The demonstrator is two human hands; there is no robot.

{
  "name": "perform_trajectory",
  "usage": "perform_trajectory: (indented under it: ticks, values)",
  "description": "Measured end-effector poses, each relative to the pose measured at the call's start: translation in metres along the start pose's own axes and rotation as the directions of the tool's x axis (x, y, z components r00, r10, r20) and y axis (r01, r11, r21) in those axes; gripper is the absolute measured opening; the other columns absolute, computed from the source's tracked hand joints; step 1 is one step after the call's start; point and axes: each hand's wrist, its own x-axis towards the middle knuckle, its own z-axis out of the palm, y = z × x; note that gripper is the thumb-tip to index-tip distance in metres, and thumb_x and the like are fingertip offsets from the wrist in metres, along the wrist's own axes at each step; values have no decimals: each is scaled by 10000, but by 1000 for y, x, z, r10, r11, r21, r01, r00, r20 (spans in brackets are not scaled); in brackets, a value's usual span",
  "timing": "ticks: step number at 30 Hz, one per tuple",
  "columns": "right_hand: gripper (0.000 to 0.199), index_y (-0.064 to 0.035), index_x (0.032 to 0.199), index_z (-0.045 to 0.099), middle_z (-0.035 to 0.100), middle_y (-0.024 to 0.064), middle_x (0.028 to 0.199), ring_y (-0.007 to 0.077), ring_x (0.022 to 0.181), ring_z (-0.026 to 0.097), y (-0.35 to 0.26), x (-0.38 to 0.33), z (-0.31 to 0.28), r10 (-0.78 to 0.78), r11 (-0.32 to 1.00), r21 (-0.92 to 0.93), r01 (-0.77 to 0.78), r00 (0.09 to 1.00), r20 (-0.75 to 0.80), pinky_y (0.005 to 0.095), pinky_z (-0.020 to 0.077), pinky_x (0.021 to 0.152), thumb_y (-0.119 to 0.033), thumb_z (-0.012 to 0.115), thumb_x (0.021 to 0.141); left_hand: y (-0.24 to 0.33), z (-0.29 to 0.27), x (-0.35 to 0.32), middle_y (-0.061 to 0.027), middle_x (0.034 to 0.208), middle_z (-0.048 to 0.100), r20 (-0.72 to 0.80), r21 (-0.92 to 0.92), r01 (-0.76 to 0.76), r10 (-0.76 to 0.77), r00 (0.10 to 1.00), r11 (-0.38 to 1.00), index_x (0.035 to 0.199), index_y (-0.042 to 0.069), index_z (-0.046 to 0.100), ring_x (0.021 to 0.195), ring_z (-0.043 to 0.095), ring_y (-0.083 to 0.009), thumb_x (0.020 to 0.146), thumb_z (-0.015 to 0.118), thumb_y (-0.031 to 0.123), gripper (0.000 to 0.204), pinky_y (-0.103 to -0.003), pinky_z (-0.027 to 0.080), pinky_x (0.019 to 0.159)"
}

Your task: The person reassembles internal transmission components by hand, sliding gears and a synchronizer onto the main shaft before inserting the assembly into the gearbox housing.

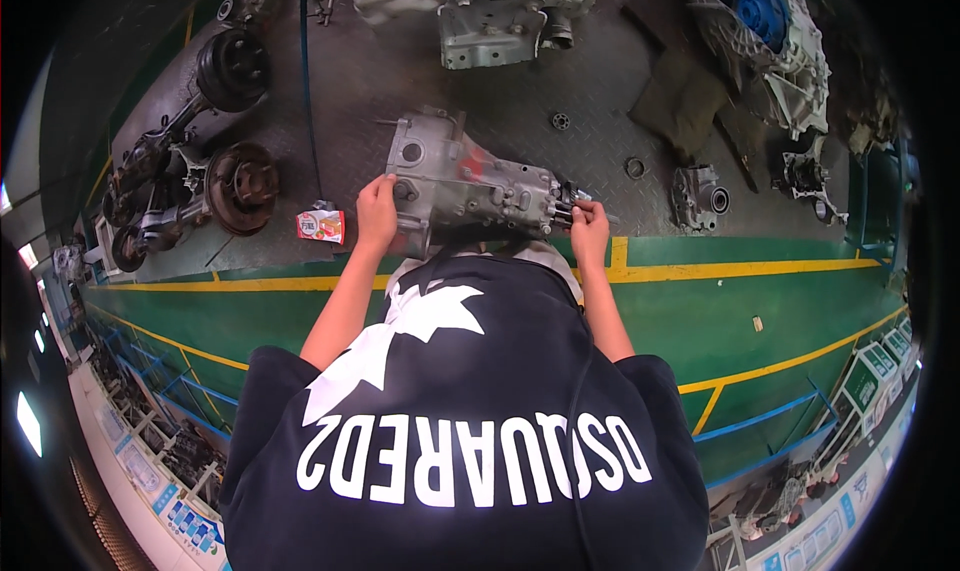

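A grey metal gearbox (470, 186) lies on its side on the dark tread-plate surface in front of me, with a smear of red on its casing. My left hand (377, 214) grips the rim of its wide left end, fingers curled over the edge. At the narrow right end, my right hand (588, 231) has its fingertips pinched together beside the exposed shafts and small dark parts (566, 207). What exactly sits between those fingers is too small to make out. My shirt and lap border the gearbox's near side.
A red and white packet (321, 225) lies left of the gearbox. Beyond it stand axle parts with a rusty brake drum (243, 188). A bearing (560, 121), a ring (634, 167) and a small housing (701, 199) lie to the right. A large casing (490, 21) stands behind.
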Motion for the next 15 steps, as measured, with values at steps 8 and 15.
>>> perform_trajectory:
  ticks: [8, 15]
  values:
    - [128, -11, 1098, 652, 736, 96, 931, 141, 783, 677, -9, 3, -9, 92, 991, 87, -101, 990, 106, 296, 590, 627, -74, 631, 988, 4, -3, -5, -239, 824, 635, -12, 92, 14, -13, 1000, 996, 965, -74, 634, 762, 579, -279, 997, 551, 317, 401, -382, 466, 771]
    - [139, -6, 1107, 636, 726, 99, 917, 147, 786, 677, -3, 4, -8, 71, 992, 94, -81, 992, 100, 298, 593, 623, -66, 636, 982, -1, 2, 2, -303, 949, 680, -47, 147, -86, 94, 995, 985, 993, -86, 663, 913, 694, -397, 979, 557, 290, 391, -419, 491, 799]
